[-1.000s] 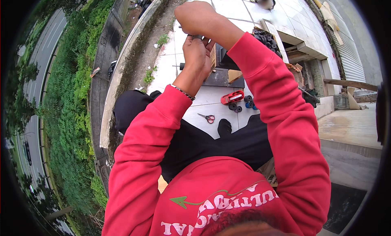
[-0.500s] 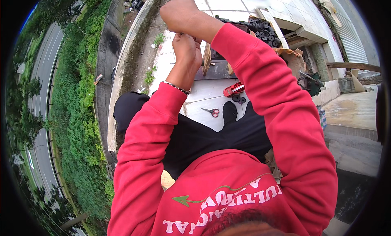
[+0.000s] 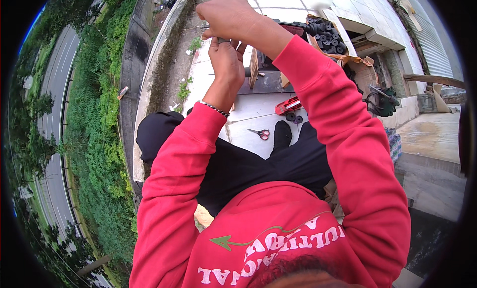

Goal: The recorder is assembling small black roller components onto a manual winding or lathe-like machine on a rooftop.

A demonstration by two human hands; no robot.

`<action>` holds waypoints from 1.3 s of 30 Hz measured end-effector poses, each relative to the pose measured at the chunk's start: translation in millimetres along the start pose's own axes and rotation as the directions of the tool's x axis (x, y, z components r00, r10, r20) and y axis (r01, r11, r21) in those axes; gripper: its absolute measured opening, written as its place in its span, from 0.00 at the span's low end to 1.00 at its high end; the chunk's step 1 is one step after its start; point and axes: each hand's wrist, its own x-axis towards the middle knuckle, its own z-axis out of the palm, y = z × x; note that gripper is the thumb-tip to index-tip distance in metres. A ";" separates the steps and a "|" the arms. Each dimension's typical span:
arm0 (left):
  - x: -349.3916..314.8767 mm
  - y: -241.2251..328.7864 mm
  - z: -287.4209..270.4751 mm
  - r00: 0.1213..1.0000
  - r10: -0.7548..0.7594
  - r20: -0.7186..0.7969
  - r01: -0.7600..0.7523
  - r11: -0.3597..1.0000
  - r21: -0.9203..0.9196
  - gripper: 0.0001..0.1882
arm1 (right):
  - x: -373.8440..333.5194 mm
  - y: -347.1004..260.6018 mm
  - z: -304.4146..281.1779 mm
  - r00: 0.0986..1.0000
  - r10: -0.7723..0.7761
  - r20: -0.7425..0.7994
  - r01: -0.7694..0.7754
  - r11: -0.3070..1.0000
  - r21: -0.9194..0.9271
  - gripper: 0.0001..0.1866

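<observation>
Both my arms reach up to the top of the view, with the hands close together. My left hand (image 3: 227, 64) is closed, its fingers curled round a small dark piece (image 3: 223, 40) that is mostly hidden. Just above it, my right hand (image 3: 231, 19) has its fingers spread, one pointing left and one up. A thin dark rod tip (image 3: 204, 26) shows between its forefinger and thumb; whether the hand touches it I cannot tell. Beyond the wrists stands a dark machine on a base plate (image 3: 266, 83), with a wooden board (image 3: 254, 69) at its left side.
Scissors with red handles (image 3: 263, 134) lie on the pale tiles before my foot. Near them are a red tool (image 3: 288, 105) and small black rollers (image 3: 294, 118). A heap of black round parts (image 3: 325, 36) is at the upper right. A low wall (image 3: 158, 84) runs along the left.
My right hand has opened from a fist, its fingers now spread, and shifted slightly right. The dark piece in my left hand and the rod tip have come into sight.
</observation>
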 end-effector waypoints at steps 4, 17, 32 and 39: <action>-8.9 -40.0 -59.7 0.995 -0.019 -0.100 0.039 0.978 0.207 0.22 | -63.3 39.1 -23.2 0.863 -0.011 -0.506 0.351 0.732 0.583 0.28; 6.7 -140.7 -192.3 0.939 0.059 0.339 -0.328 -0.142 0.934 0.28 | -322.8 108.2 190.0 -0.141 0.823 0.550 0.155 -0.530 0.834 0.13; 16.4 -134.0 -184.8 0.930 0.123 0.346 -0.351 0.021 0.936 0.29 | -337.9 -13.1 387.9 -0.473 0.283 0.834 0.133 -0.913 0.386 0.05; 24.4 -146.7 -170.8 0.885 0.078 0.458 -0.446 -0.137 0.885 0.28 | -331.6 -0.4 401.6 -0.482 0.365 0.796 -0.028 -0.915 0.403 0.11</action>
